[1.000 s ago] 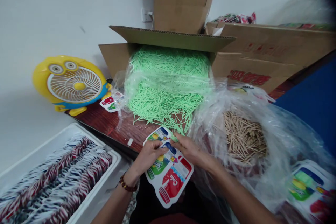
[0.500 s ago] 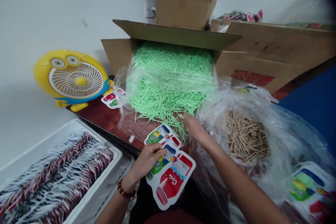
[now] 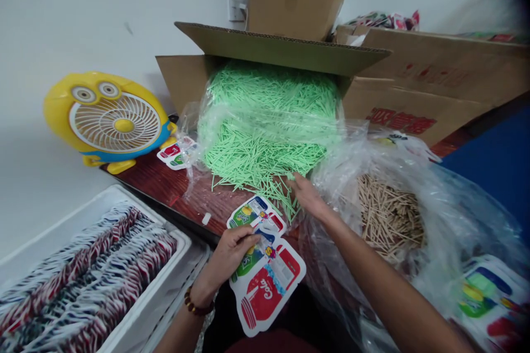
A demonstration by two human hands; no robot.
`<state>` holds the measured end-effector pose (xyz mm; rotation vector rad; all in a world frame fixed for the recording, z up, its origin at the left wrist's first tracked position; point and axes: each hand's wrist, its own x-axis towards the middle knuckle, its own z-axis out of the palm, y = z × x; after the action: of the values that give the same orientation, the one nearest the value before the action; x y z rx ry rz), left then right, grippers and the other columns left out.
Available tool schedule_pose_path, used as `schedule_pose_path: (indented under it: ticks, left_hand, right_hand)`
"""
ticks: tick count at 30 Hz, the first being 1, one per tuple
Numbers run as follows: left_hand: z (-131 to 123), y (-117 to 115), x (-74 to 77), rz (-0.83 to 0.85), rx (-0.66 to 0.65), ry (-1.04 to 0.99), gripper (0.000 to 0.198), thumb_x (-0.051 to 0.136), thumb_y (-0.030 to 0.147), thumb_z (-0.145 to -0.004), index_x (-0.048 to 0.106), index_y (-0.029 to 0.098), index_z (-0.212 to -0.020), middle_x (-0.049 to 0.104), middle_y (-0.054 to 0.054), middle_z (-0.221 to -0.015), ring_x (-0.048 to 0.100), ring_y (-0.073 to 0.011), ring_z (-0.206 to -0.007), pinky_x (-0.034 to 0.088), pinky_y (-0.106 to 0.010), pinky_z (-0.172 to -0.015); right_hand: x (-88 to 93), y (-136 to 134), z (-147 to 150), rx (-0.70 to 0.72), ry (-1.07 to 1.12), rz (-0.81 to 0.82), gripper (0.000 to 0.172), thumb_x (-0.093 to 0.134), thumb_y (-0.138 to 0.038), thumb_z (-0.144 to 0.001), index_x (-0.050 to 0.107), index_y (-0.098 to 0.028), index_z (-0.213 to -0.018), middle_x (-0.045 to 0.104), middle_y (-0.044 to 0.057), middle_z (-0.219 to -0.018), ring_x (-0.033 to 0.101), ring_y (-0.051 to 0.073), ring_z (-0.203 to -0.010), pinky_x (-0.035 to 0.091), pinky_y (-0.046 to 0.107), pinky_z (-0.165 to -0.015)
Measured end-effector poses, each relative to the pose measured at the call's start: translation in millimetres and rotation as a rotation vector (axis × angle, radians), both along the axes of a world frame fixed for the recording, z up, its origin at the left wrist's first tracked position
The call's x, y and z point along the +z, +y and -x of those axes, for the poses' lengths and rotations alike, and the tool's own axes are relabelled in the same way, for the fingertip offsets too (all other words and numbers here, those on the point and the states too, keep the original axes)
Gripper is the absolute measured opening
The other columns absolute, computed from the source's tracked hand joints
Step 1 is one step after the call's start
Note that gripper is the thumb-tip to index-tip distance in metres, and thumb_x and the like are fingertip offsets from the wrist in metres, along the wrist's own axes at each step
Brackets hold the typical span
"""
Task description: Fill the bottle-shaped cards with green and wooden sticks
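- The left hand (image 3: 234,251), lower centre of the frame, held a printed pouch (image 3: 269,289) pinched between thumb and fingers; a second pouch (image 3: 253,211) showed just beyond it.
- The right hand (image 3: 308,196), near the centre, was at the near edge of the green sticks (image 3: 265,149); whether it had closed on any could not be told.
- The printed pouch looked light, flexible and probably slick, best pinched by an edge; the green sticks seemed light and snappable, best taken mid-length.
- The reddish-brown surface (image 3: 147,176) bore an open carton (image 3: 281,47), with a yellow fan (image 3: 120,124) at left, before a pale wall (image 3: 83,11).
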<state>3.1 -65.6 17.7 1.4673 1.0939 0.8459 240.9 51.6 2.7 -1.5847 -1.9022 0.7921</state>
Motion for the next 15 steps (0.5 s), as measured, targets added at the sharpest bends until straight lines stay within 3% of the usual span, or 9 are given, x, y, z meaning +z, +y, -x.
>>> schedule_pose_path:
  ticks: [4, 6, 8, 11, 15]
  left_hand:
    - [-5.2, 0.5, 1.1, -0.017, -0.035, -0.004, 0.033, 0.054, 0.032, -0.087, 0.046, 0.017, -0.059, 0.037, 0.004, -0.063, 0.032, -0.0107, -0.06, 0.028, -0.021, -0.055]
    - [-9.3, 0.8, 2.5, -0.008, -0.048, -0.019, 0.033, 0.054, 0.032, -0.087, 0.046, 0.017, -0.059, 0.036, 0.004, -0.063, 0.032, -0.0106, -0.06, 0.028, -0.021, -0.054]
    - [-13.6, 1.0, 4.5, 0.025, -0.063, -0.045, 0.032, 0.054, 0.034, -0.088, 0.048, 0.017, -0.061, 0.036, 0.004, -0.063, 0.031, -0.0104, -0.059, 0.028, -0.021, -0.054]
    - [-19.9, 1.1, 8.0, 0.064, -0.095, -0.066, 0.032, 0.052, 0.037, -0.088, 0.05, 0.017, -0.064, 0.036, 0.005, -0.063, 0.031, -0.0102, -0.058, 0.028, -0.021, -0.053]
    - [-26.8, 0.8, 12.2, 0.047, -0.136, -0.043, 0.034, 0.052, 0.038, -0.088, 0.048, 0.017, -0.062, 0.034, 0.005, -0.062, 0.029, -0.0105, -0.058, 0.027, -0.022, -0.053]
  right_hand:
    - [5.0, -18.0, 16.5, -0.195, 0.541, -0.008, 0.035, 0.036, -0.05, -0.09, 0.05, -0.021, -0.104, 0.057, 0.0, -0.076, 0.057, 0.016, -0.066, 0.051, 0.033, -0.066]
    - [14.6, -35.2, 27.8, -0.242, 0.98, 0.049, 0.033, 0.057, -0.049, -0.08, 0.053, -0.022, -0.099, 0.055, -0.002, -0.074, 0.056, 0.014, -0.065, 0.051, 0.031, -0.068]
    - [27.6, -54.6, 37.9, -0.237, 1.285, 0.127, 0.029, 0.068, -0.041, -0.074, 0.055, -0.023, -0.094, 0.053, -0.003, -0.074, 0.055, 0.012, -0.066, 0.052, 0.031, -0.072]
    - [46.5, -80.4, 47.9, -0.21, 1.37, 0.161, 0.02, 0.062, -0.04, -0.082, 0.052, -0.025, -0.09, 0.054, -0.004, -0.074, 0.058, 0.012, -0.067, 0.052, 0.032, -0.077]
    - [60.6, -99.6, 53.3, -0.218, 1.262, 0.042, 0.02, 0.047, -0.045, -0.091, 0.047, -0.026, -0.083, 0.053, -0.004, -0.066, 0.061, 0.015, -0.069, 0.052, 0.033, -0.078]
